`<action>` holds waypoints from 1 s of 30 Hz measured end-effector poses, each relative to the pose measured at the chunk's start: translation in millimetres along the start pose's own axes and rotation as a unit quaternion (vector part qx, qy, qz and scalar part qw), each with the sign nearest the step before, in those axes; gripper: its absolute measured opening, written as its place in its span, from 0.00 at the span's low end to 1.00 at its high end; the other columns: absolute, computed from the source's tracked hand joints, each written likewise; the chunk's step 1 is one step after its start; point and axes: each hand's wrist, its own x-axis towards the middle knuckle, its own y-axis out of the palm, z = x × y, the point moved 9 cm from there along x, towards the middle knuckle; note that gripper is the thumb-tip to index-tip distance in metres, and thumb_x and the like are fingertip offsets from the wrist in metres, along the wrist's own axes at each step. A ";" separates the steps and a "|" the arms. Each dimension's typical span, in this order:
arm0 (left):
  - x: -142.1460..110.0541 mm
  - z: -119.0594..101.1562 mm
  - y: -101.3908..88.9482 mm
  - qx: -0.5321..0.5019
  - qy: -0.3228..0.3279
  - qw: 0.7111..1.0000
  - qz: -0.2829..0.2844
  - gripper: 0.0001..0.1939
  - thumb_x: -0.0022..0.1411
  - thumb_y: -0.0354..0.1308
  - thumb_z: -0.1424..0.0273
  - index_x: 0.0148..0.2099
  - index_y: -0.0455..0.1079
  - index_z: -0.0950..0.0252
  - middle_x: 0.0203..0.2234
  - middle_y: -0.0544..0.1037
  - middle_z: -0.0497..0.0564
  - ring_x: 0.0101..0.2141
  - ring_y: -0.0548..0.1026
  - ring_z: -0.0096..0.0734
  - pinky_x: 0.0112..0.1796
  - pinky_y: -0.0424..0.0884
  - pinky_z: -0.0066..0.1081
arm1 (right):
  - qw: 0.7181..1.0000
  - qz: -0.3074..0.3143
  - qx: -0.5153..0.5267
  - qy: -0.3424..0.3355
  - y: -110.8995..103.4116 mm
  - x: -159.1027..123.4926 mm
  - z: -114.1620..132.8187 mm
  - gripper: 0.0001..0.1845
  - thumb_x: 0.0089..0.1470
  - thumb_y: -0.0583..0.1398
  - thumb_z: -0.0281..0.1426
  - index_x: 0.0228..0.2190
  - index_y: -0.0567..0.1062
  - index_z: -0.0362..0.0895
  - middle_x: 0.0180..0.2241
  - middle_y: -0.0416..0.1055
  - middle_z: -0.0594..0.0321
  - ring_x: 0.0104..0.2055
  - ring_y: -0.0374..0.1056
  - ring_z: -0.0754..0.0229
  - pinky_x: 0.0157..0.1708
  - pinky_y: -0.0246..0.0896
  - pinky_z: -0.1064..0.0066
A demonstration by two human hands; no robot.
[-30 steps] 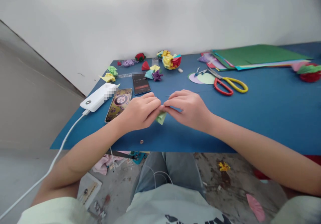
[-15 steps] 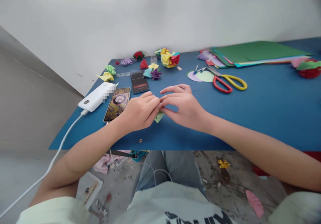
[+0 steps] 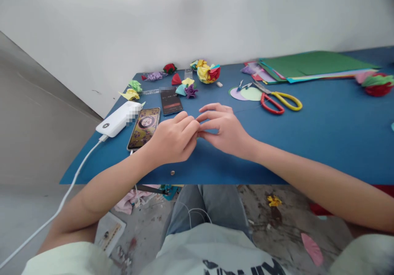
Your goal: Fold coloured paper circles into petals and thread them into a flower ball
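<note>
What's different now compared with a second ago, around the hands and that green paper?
The green paper that stuck out below the fingertips is now hidden between the left hand and right hand, which have closed together. The right hand's fingers, curled before, are spread. The scissors, phones and power bank lie as before.
</note>
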 end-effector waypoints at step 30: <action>-2.1 -6.8 6.2 0.094 0.054 0.994 -0.021 0.10 0.61 0.48 0.74 0.27 0.63 0.68 0.22 0.67 0.51 0.28 0.62 0.31 0.30 0.63 0.31 | 0.991 -0.011 -0.130 -0.031 3.0 -2.3 8.3 0.05 0.53 0.57 0.29 0.26 0.72 0.43 0.33 0.71 0.64 0.43 0.61 0.58 0.48 0.41 0.60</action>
